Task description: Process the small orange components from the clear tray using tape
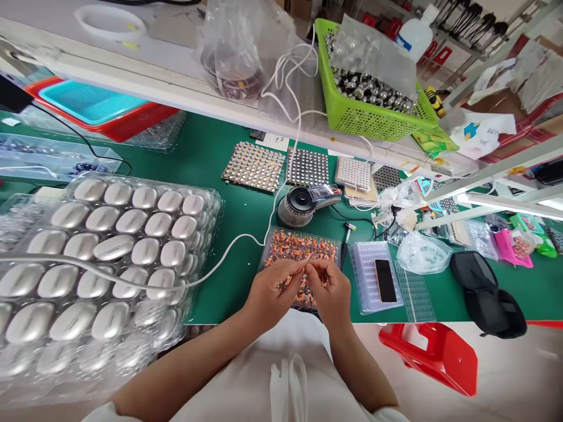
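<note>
The left hand point(270, 296) and right hand point(333, 293) meet, fingertips pinched narrow on something too small to tell, above the tray point(267, 251) of orange parts point(303, 247), phone point(386, 281) at its three o'clock.

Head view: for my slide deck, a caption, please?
Left hand and right hand meet over a tray of orange parts on a green workbench.
</note>
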